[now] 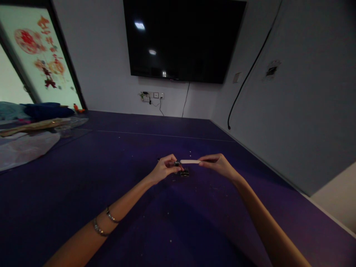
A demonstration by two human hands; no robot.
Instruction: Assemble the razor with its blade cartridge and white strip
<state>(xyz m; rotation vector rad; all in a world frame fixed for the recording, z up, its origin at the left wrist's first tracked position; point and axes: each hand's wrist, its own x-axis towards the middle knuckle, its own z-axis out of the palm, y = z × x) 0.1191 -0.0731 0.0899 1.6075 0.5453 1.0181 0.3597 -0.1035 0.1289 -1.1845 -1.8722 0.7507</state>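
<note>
Over the purple surface, my left hand [166,170] is closed in a pinch on a slender dark tool [177,163]. A dark tip pokes out on the far side of that hand; the tool's exact kind is not clear. My right hand [218,164] pinches the right end of a pale, slightly curved stick [189,161]. The stick's left end meets the dark tool's tip, and I cannot tell whether they are joined. Just below the stick, close to my left fingertips, a small dark, shiny boxy object [184,172] rests on the surface.
Small pale bits dot the purple surface [133,222]. At the far left lie a blue cloth bundle [48,110], clear plastic [30,146] and a small orange object [78,109]. A black cable [251,68] hangs down the right wall. A large television [183,40] hangs ahead.
</note>
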